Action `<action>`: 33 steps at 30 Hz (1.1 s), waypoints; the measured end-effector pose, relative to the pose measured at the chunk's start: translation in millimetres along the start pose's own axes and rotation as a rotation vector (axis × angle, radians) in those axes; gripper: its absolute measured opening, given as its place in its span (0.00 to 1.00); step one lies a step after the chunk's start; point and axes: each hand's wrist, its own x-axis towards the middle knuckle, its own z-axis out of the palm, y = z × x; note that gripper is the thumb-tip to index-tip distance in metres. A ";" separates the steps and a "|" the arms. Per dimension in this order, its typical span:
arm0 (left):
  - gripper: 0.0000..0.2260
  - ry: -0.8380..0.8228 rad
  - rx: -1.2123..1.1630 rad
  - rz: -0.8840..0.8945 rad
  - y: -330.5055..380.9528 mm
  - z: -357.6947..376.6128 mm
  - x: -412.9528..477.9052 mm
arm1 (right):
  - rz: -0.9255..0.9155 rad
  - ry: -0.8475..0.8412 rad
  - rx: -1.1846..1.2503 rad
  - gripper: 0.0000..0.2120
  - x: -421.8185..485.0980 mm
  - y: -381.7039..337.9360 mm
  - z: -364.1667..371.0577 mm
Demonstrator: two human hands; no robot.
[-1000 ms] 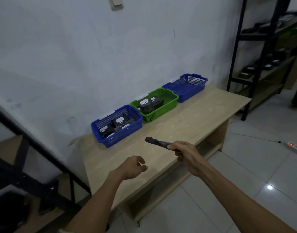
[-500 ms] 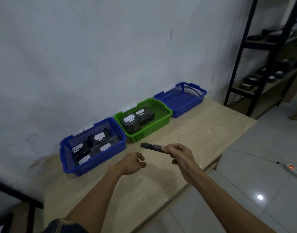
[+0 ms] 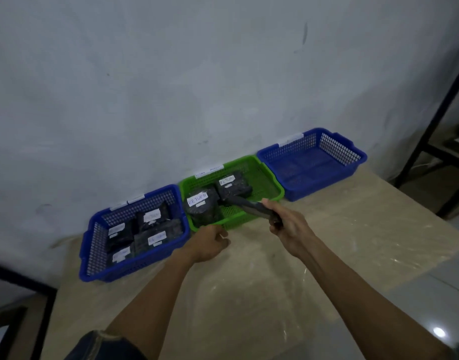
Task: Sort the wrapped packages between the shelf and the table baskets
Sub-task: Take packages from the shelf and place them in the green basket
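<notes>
The counter [image 3: 340, 237], a pale laminate slab with a faint gloss, was seen beneath both hands. Beyond the fingertips, three perforated plastic baskets were lined against the wall. The left blue basket [image 3: 93, 253], to the left of the left hand [image 3: 210, 242], was judged the fullest, with four black-wrapped packages bearing white labels. The green basket [image 3: 272, 193], directly ahead of the fingers, was found to hold two rounded, crinkled packages marked "RETURN". The right blue basket [image 3: 350, 162], beyond and to the right of the right hand [image 3: 288, 224], was seen empty. The sorting was therefore judged partly done, with more stock probably left on the shelf [image 3: 446, 152] at the far right. A flat, dark, slim package [image 3: 245, 205] was gripped by the closed right fingers [image 3: 270, 206], its far end held over the green basket. The left fingers [image 3: 221, 233] were loosely curled on nothing.
</notes>
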 end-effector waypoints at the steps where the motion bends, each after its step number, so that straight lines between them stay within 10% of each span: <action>1: 0.13 0.037 0.001 -0.005 3.1 0.9 7.4 | -0.024 -0.003 -0.036 0.22 13.3 -7.5 -1.1; 7: 0.12 0.159 0.038 -0.031 10.6 15.4 33.8 | -0.079 -0.006 -0.292 0.14 73.6 -33.2 8.0; 20: 0.15 0.302 0.177 0.165 -19.2 51.7 109.7 | -0.274 0.228 -0.934 0.31 183.9 15.7 31.4; 33: 0.09 0.446 0.058 0.149 -19.6 66.8 138.3 | -0.161 0.080 -1.035 0.08 216.8 22.8 27.1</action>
